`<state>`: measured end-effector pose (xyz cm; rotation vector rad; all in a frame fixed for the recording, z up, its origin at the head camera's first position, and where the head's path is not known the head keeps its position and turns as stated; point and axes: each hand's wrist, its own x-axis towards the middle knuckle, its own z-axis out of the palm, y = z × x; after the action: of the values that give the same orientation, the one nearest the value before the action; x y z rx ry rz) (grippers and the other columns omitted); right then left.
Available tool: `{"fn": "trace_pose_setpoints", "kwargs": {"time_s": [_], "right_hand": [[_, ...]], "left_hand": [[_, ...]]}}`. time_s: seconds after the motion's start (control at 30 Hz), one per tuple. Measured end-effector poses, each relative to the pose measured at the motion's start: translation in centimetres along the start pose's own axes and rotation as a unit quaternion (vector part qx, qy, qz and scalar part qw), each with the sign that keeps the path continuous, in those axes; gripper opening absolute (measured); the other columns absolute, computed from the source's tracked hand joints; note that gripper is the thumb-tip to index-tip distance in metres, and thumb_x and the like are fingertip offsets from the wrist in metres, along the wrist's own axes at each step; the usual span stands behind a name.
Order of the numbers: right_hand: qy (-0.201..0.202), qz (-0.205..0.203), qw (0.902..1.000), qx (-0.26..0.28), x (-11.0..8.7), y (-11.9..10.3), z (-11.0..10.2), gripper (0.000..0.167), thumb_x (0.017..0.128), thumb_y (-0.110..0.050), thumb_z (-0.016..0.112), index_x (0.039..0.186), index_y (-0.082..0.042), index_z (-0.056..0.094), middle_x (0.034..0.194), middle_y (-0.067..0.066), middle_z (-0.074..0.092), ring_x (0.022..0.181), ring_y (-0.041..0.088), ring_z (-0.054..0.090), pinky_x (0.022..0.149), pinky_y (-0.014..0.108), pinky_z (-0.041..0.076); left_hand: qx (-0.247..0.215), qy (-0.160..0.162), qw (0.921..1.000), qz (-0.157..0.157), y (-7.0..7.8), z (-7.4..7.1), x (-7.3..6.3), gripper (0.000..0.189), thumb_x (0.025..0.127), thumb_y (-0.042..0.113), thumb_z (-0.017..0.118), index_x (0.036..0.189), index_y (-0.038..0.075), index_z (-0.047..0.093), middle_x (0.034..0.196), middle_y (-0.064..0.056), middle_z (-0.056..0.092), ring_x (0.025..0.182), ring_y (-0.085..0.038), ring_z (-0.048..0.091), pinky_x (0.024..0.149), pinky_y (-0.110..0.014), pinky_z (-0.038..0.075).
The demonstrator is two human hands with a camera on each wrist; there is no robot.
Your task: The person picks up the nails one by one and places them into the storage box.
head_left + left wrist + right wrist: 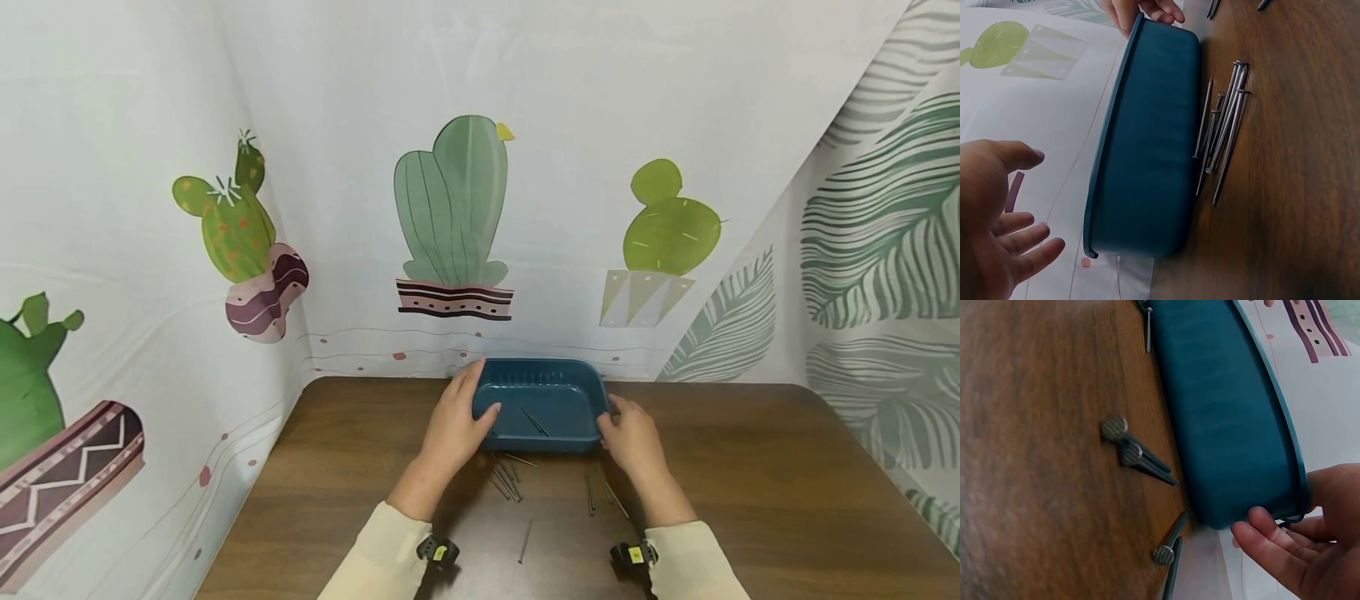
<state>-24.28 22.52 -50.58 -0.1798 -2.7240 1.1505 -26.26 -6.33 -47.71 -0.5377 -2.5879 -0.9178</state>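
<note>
Grips the blue tray [573, 404] by its right end with the right hand [633, 433]; holds the left hand [453, 417] at the other end, with fingers spread apart, without a clear grip. Has the tray at the far edge of the worktop [750, 467], with nails [536, 422] inside. Could tip it by lifting from one firm hold — or scatter the loose nails [1230, 147] close in front by dragging it back.

Bright head view, dimmer wrist views, soft sheen on tabletop [564, 560]
</note>
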Motion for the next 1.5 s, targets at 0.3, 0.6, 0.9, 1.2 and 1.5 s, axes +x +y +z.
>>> {"fn": "trace_pose_setpoints", "kwargs": {"time_s": [0.3, 0.6, 0.9, 1.2, 1.5], "right_hand": [[-0.002, -0.002, 1.0, 0.005, 0.1, 0.2, 0.2, 0.052, 0.095, -0.013, 0.05, 0.139, 0.014, 0.048, 0.119, 0.033, 0.06, 0.063, 0.015, 0.07, 0.055, 0.025, 0.056], [-0.005, -0.001, 1.0, 0.006, 0.1, 0.3, 0.1, 0.053, 0.096, -0.014, 0.049, 0.141, 0.014, 0.046, 0.121, 0.033, 0.059, 0.065, 0.016, 0.07, 0.056, 0.026, 0.057], [-0.003, 0.001, 1.0, 0.008, 0.1, 0.1, 0.2, 0.052, 0.096, -0.013, 0.049, 0.141, 0.013, 0.047, 0.12, 0.033, 0.058, 0.065, 0.016, 0.071, 0.055, 0.024, 0.057], [-0.007, 0.001, 1.0, 0.004, 0.1, 0.3, 0.2, 0.053, 0.096, -0.014, 0.048, 0.141, 0.014, 0.046, 0.123, 0.034, 0.058, 0.067, 0.018, 0.072, 0.057, 0.025, 0.058], [-0.008, 0.006, 1.0, 0.0, 0.2, 0.4, 0.3, 0.053, 0.096, -0.013, 0.049, 0.142, 0.012, 0.046, 0.128, 0.035, 0.056, 0.065, 0.016, 0.072, 0.057, 0.026, 0.057]], "left_hand": [[0.006, -0.02, 0.9998, -0.004, 0.0, -0.3, -0.5, 0.07, 0.094, 0.03, 0.073, 0.154, 0.016, 0.042, 0.153, -0.011, 0.049, 0.14, -0.031, 0.049, 0.11, -0.048, 0.047], [0.006, -0.028, 0.9996, 0.008, 0.0, -0.5, -1.0, 0.069, 0.093, 0.029, 0.073, 0.154, 0.016, 0.043, 0.153, -0.011, 0.048, 0.141, -0.032, 0.048, 0.11, -0.049, 0.047], [0.003, -0.039, 0.999, 0.022, 0.2, -0.6, -1.9, 0.067, 0.093, 0.028, 0.074, 0.152, 0.015, 0.045, 0.154, -0.011, 0.048, 0.14, -0.032, 0.048, 0.109, -0.049, 0.048], [-0.002, -0.041, 0.9984, 0.038, 0.1, -1.1, -3.0, 0.056, 0.091, 0.026, 0.075, 0.142, 0.011, 0.056, 0.144, -0.011, 0.054, 0.132, -0.031, 0.053, 0.106, -0.047, 0.051], [0.038, -0.05, 0.9951, 0.076, 0.1, -1.4, -4.6, 0.025, 0.09, 0.023, 0.076, 0.114, 0.015, 0.071, 0.112, 0.001, 0.062, 0.104, -0.016, 0.059, 0.087, -0.033, 0.055]]}}
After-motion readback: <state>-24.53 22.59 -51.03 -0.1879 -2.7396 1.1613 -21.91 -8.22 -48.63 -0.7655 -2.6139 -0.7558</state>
